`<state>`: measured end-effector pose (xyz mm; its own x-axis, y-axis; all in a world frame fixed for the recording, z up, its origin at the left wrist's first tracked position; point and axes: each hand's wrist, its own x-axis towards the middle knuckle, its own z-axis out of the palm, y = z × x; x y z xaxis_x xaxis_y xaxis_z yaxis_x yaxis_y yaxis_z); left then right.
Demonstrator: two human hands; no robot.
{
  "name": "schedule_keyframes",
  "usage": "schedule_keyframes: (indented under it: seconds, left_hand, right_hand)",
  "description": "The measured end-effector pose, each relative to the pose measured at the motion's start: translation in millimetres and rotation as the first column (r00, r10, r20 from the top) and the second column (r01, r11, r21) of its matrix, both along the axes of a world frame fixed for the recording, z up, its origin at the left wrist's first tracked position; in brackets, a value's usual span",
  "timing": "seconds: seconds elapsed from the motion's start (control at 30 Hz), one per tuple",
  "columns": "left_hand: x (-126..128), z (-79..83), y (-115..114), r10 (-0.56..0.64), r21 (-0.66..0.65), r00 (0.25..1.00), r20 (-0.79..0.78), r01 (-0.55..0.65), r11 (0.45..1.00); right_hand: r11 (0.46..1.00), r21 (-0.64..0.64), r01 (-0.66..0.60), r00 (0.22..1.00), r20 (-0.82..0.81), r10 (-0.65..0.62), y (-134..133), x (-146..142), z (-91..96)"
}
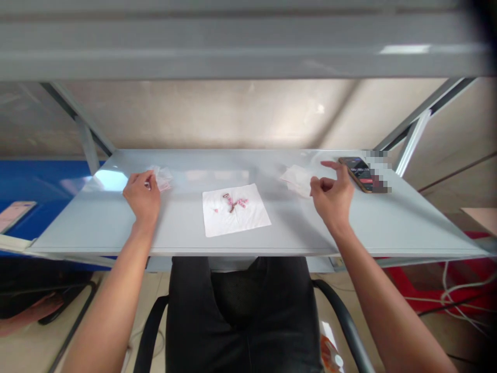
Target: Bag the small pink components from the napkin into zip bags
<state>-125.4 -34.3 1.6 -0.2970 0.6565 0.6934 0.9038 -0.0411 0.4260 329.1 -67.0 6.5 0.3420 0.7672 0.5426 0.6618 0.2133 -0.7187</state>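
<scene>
My left hand (142, 196) rests on the pale grey tabletop (77, 228), its fingers pinching the edge of a small clear plastic bag (163, 178) with pink in it. My right hand (332, 197) hovers at the far right, fingers spread and curled, holding nothing. Just left of it lies a white paper sheet (297, 180), and a black smartphone (359, 173) lies just beyond its fingertips. Between my hands, a white square napkin (235, 210) carries small pink pieces and a brown metal-looking piece (232, 203).
A grey metal shelf beam (233, 46) spans overhead, with diagonal struts at both sides. A blue surface (39, 186) lies left of the table, holding a pale pink card (15, 215). Red crates (446, 274) and white cables lie low right. My dark-clothed lap and chair arms show below.
</scene>
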Motion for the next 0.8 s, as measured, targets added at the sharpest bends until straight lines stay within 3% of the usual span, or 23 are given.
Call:
schedule_keyframes:
  seconds: [0.2, 0.33, 0.5, 0.63, 0.73, 0.8]
  left_hand:
    - [2, 1.3, 2, 0.029, 0.007, 1.0, 0.012, -0.029, 1.0]
    - [1, -2.5, 4, -0.006, 0.033, 0.992, 0.125, 0.002, 0.999]
    - [6, -5.6, -3, -0.161, 0.153, 0.933, 0.323, 0.116, 0.981]
    - [35, 5.3, -19, -0.322, 0.224, 0.802, 0.503, 0.239, 0.945]
    - [65, 20.2, -31, -0.461, 0.293, 0.659, 0.594, 0.357, 0.887]
    - [81, 30.3, -34, -0.513, 0.3, 0.567, 0.645, 0.43, 0.852]
  right_hand:
    - [0.949, 0.004, -0.317, 0.948, 0.036, 0.316, 16, -67, 23.8]
    - [0.861, -0.02, -0.509, 0.854, 0.117, 0.507, 26, -117, 33.0]
    - [0.717, -0.156, -0.68, 0.695, 0.175, 0.697, 33, -177, 40.3]
    - [0.652, -0.187, -0.735, 0.627, 0.177, 0.758, 36, -208, 50.3]
    - [0.596, -0.21, -0.775, 0.566, 0.189, 0.803, 35, -212, 61.6]
    - [0.591, -0.229, -0.773, 0.562, 0.186, 0.806, 33, -208, 68.1]
